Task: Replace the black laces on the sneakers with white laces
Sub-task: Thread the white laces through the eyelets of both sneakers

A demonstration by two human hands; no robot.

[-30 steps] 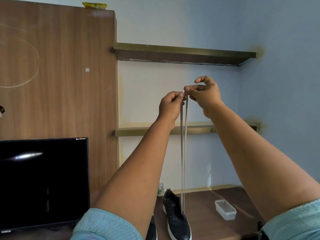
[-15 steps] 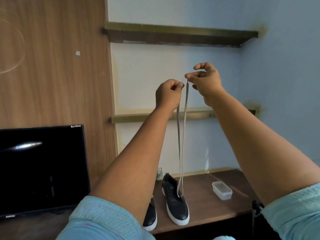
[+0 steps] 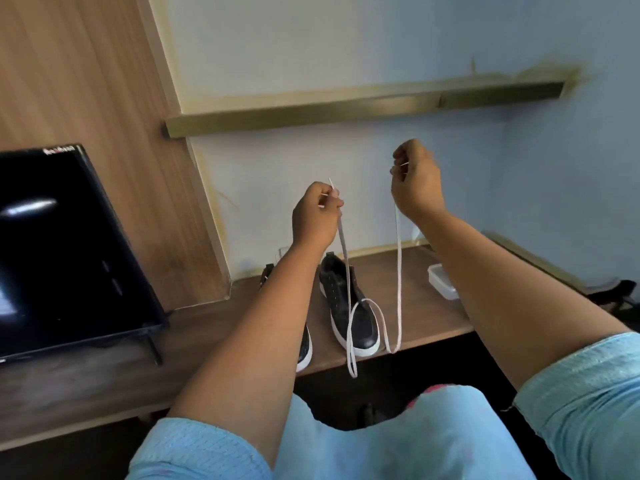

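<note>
A long white lace (image 3: 398, 271) hangs in the air above the desk. My left hand (image 3: 317, 216) pinches one end of it and my right hand (image 3: 414, 181) pinches the other, higher and to the right. The slack drops in loops over the toe of a black sneaker with a white sole (image 3: 348, 308), which stands near the desk's front edge. A second black sneaker (image 3: 304, 344) stands to its left, mostly hidden behind my left forearm. No laces show in either shoe's eyelets.
A black monitor (image 3: 65, 251) stands on the wooden desk (image 3: 426, 317) at the left. A small clear plastic box (image 3: 443, 280) sits at the desk's right end. A wall shelf (image 3: 346, 112) runs above my hands.
My hands have dropped and moved apart, each keeping one lace end. The lace, stretched straight up before, now hangs slack in loops. The camera has tilted down toward the desk.
</note>
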